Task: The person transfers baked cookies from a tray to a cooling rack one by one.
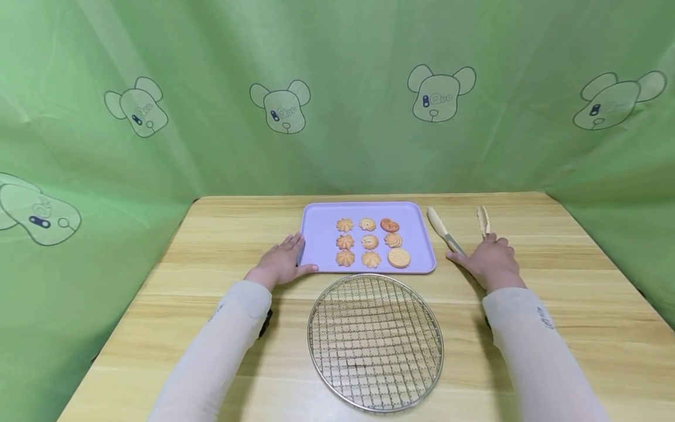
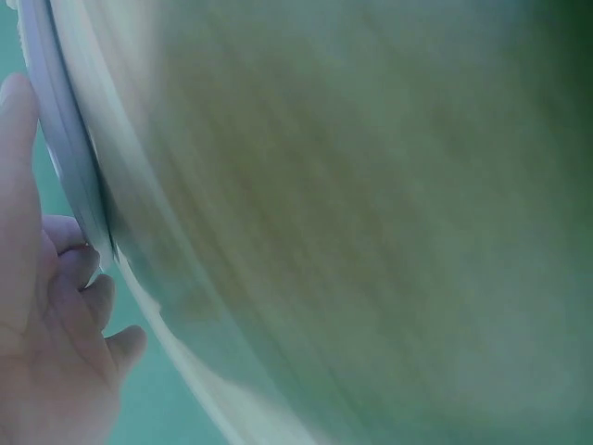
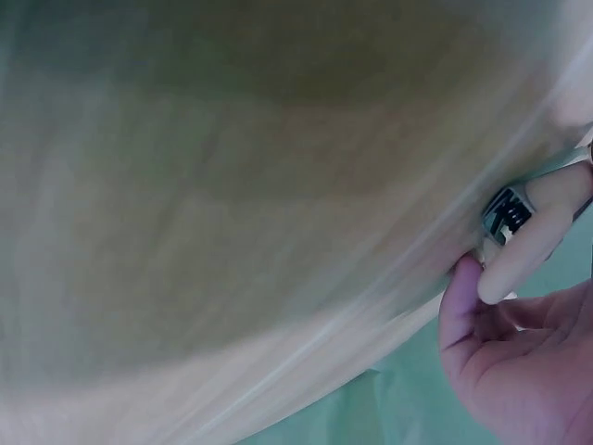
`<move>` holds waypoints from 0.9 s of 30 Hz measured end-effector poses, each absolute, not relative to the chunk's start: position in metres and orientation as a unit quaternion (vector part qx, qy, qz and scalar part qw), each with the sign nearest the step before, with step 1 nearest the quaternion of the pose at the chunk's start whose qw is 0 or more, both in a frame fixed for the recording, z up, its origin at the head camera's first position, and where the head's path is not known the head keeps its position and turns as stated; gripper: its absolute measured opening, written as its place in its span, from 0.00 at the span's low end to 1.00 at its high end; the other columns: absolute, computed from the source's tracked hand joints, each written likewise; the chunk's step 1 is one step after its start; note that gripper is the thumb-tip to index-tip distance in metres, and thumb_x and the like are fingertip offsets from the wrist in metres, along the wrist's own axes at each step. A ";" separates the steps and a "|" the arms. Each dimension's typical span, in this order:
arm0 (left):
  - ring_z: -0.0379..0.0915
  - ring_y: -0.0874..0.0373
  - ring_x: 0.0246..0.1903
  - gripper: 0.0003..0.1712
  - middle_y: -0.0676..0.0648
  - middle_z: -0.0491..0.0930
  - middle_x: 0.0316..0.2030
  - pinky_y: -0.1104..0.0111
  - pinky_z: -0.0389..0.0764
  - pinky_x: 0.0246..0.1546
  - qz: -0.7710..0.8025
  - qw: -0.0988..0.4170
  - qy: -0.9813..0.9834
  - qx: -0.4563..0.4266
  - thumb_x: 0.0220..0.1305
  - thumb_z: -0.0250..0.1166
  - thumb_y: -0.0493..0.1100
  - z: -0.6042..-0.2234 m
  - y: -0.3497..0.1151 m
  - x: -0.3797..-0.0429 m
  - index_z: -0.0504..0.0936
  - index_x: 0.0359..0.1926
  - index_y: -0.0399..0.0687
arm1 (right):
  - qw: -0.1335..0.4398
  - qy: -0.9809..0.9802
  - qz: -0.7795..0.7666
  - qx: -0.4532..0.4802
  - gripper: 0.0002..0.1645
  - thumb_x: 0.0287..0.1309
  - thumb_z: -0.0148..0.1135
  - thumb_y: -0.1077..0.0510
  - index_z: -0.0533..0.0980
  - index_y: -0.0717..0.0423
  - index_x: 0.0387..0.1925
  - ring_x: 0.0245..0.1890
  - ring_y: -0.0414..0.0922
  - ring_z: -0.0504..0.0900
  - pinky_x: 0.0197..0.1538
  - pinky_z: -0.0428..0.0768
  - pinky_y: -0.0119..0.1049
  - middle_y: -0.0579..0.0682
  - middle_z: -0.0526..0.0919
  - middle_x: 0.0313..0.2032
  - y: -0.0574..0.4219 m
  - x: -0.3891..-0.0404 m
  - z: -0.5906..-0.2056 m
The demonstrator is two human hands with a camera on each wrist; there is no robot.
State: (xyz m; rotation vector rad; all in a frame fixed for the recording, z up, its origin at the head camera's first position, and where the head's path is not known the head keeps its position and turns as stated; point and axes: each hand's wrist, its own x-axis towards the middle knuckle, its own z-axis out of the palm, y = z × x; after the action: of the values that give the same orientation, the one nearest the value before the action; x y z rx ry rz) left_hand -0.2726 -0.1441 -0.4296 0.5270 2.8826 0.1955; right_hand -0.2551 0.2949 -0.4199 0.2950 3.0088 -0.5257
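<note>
A lilac tray (image 1: pixel 319 234) lies at the back middle of the table, holding several golden cookies (image 1: pixel 370 241) in rows. My left hand (image 1: pixel 282 259) rests at its front left corner, fingers along the left side and thumb near the front edge. In the left wrist view, fingertips (image 2: pixel 88 264) meet the tray's rim (image 2: pixel 69 130). To the tray's right, my right hand (image 1: pixel 493 264) holds a pair of tongs (image 1: pixel 453 244) from above, thumb on one arm and fingers by the other. Their pale, spread tips point away from me; the rear is hidden under the hand.
A round wire rack (image 1: pixel 375 343) lies in front of the tray, close to its front edge. Beneath everything is a wooden table (image 1: pixel 569 281). Green curtains (image 1: pixel 358 158) with mouse-head drawings hang behind and at both sides.
</note>
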 end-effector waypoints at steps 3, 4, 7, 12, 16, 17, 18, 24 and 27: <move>0.35 0.48 0.72 0.54 0.43 0.39 0.74 0.53 0.46 0.70 0.069 0.100 0.976 0.181 0.62 0.47 0.73 -0.429 -0.144 -0.272 0.45 0.74 0.39 | 0.038 0.981 -0.167 0.094 0.75 0.45 0.56 0.20 0.48 0.89 0.59 0.41 0.72 0.65 0.34 0.74 0.59 0.78 0.60 0.41 0.296 -0.256 -0.421; 0.35 0.48 0.72 0.54 0.43 0.40 0.74 0.53 0.46 0.70 0.068 0.099 0.976 0.182 0.62 0.47 0.73 -0.429 -0.144 -0.272 0.45 0.74 0.39 | 0.038 0.981 -0.166 0.094 0.74 0.45 0.56 0.20 0.50 0.89 0.57 0.41 0.72 0.65 0.34 0.74 0.59 0.77 0.60 0.40 0.296 -0.256 -0.421; 0.36 0.48 0.72 0.54 0.43 0.40 0.74 0.53 0.46 0.70 0.067 0.097 0.976 0.185 0.63 0.47 0.73 -0.430 -0.145 -0.273 0.45 0.74 0.38 | 0.041 0.981 -0.164 0.095 0.73 0.45 0.56 0.20 0.53 0.89 0.54 0.40 0.71 0.65 0.33 0.74 0.57 0.76 0.60 0.38 0.297 -0.257 -0.421; 0.35 0.49 0.72 0.55 0.44 0.38 0.73 0.55 0.45 0.70 0.065 0.103 0.976 0.181 0.62 0.46 0.73 -0.431 -0.145 -0.273 0.44 0.74 0.40 | 0.045 0.980 -0.165 0.097 0.70 0.46 0.55 0.21 0.56 0.89 0.51 0.39 0.70 0.65 0.33 0.74 0.56 0.75 0.60 0.37 0.297 -0.257 -0.420; 0.35 0.48 0.72 0.55 0.43 0.38 0.73 0.55 0.45 0.70 0.065 0.102 0.976 0.184 0.62 0.46 0.73 -0.431 -0.145 -0.273 0.44 0.74 0.39 | 0.038 0.980 -0.169 0.095 0.67 0.49 0.55 0.23 0.57 0.89 0.49 0.38 0.70 0.65 0.31 0.73 0.56 0.75 0.60 0.36 0.298 -0.256 -0.420; 0.35 0.48 0.72 0.54 0.43 0.39 0.74 0.54 0.45 0.70 0.065 0.101 0.976 0.184 0.62 0.47 0.73 -0.431 -0.145 -0.273 0.45 0.74 0.39 | 0.036 0.980 -0.171 0.094 0.67 0.50 0.54 0.23 0.57 0.89 0.49 0.38 0.70 0.65 0.31 0.73 0.56 0.75 0.60 0.37 0.298 -0.256 -0.419; 0.35 0.48 0.72 0.54 0.43 0.39 0.74 0.54 0.46 0.70 0.067 0.100 0.975 0.185 0.63 0.47 0.73 -0.431 -0.145 -0.273 0.45 0.74 0.39 | 0.036 0.980 -0.173 0.095 0.66 0.50 0.54 0.23 0.57 0.89 0.50 0.39 0.70 0.65 0.32 0.73 0.57 0.76 0.60 0.37 0.298 -0.255 -0.419; 0.35 0.48 0.72 0.54 0.43 0.39 0.74 0.55 0.46 0.70 0.069 0.104 0.976 0.181 0.63 0.47 0.72 -0.429 -0.144 -0.271 0.44 0.74 0.39 | 0.044 0.975 -0.190 0.104 0.67 0.51 0.55 0.25 0.53 0.89 0.52 0.39 0.72 0.66 0.33 0.73 0.57 0.78 0.58 0.39 0.300 -0.254 -0.416; 0.36 0.47 0.72 0.54 0.42 0.39 0.74 0.55 0.46 0.70 0.070 0.101 0.976 0.182 0.63 0.47 0.72 -0.428 -0.143 -0.270 0.45 0.73 0.38 | 0.049 0.974 -0.192 0.113 0.66 0.51 0.56 0.27 0.51 0.89 0.54 0.38 0.72 0.68 0.32 0.74 0.56 0.78 0.57 0.40 0.300 -0.254 -0.413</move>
State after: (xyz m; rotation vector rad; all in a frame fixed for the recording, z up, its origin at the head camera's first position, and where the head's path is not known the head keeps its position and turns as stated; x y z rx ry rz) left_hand -0.2696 -0.1433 -0.4276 0.5370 2.8819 0.2059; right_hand -0.2539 0.3000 -0.4134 0.3428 2.9665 -0.5836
